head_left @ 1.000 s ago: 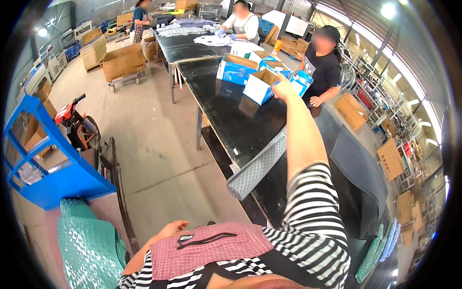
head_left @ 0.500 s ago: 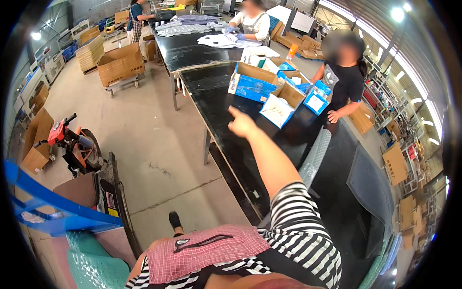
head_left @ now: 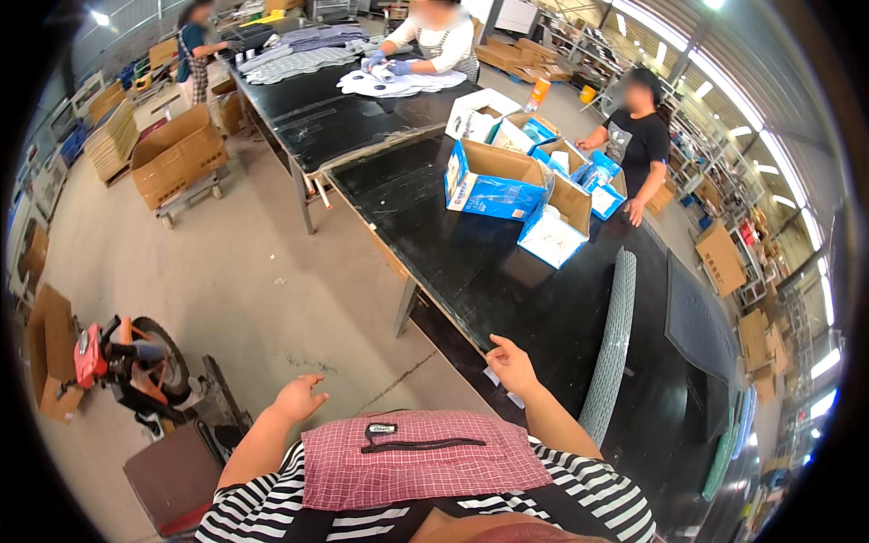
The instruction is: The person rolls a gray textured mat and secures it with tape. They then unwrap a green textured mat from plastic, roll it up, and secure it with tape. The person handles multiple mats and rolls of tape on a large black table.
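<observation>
My left hand (head_left: 301,396) hangs over the floor at my left front, its fingers apart and nothing in them. My right hand (head_left: 512,366) hovers near the edge of the black table (head_left: 453,262), index finger out and the others loosely bent, with nothing seen in it. Small white slips (head_left: 515,399) show beside that hand. To its right a rolled grey patterned mat (head_left: 608,348) lies lengthwise on the table. Farther off, a blue and brown open carton (head_left: 493,195) stands among several others, one of them a white-fronted box (head_left: 552,240).
A person in black (head_left: 638,136) stands across the table. Another person (head_left: 434,50) handles pale cloth (head_left: 398,81) on the far table. Dark flat mats (head_left: 692,312) lie at right. On the left floor are a carton on a cart (head_left: 181,163) and a small red-orange wheeled vehicle (head_left: 136,362).
My right hand has drawn back from pointing near the cartons to the table's near edge. My left hand has come into view. The whole view has shifted.
</observation>
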Demonstrator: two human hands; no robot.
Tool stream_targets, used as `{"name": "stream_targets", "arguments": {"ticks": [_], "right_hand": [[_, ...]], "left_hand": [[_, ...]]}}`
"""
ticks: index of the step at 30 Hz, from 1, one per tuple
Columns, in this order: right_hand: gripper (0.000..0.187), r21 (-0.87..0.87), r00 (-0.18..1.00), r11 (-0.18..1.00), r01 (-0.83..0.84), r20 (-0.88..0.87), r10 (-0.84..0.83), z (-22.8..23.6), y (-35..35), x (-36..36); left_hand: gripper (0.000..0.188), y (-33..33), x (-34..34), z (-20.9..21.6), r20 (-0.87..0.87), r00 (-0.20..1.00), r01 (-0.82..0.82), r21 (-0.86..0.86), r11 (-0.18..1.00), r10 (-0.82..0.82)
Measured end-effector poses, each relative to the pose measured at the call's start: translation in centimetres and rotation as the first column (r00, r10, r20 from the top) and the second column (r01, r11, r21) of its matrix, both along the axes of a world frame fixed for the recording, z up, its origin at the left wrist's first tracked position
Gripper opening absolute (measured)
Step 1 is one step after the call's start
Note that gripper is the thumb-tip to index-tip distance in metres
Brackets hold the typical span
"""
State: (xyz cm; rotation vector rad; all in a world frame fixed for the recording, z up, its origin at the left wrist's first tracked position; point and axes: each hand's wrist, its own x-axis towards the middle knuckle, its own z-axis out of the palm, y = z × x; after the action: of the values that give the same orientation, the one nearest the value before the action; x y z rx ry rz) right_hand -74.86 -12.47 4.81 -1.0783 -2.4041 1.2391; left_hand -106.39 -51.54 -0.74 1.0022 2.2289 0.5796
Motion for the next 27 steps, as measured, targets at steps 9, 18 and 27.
{"name": "stream_targets", "arguments": {"ticks": [9, 18, 27], "right_hand": [[0.033, 0.207, 0.953, 0.955, 0.211, -0.259, -0.154, 2.3, 14.0, -12.7], [0.042, 0.730, 0.971, 0.641, 0.239, -0.169, -0.170, 9.1, 42.2, -31.0], [0.064, 0.702, 0.874, 0.681, 0.211, 0.177, -0.453, 8.9, 55.2, -50.3]], "left_hand": [[0.060, 7.1, -8.6, -7.4, 0.287, 0.939, 0.182, 0.061, 0.981, -0.192], [0.055, 11.7, -19.6, -0.4, 0.271, 0.896, -0.387, 0.089, 0.918, 0.352], [0.034, 25.4, -33.8, 0.8, 0.241, 0.970, -0.133, 0.415, 0.900, 0.032]]}}
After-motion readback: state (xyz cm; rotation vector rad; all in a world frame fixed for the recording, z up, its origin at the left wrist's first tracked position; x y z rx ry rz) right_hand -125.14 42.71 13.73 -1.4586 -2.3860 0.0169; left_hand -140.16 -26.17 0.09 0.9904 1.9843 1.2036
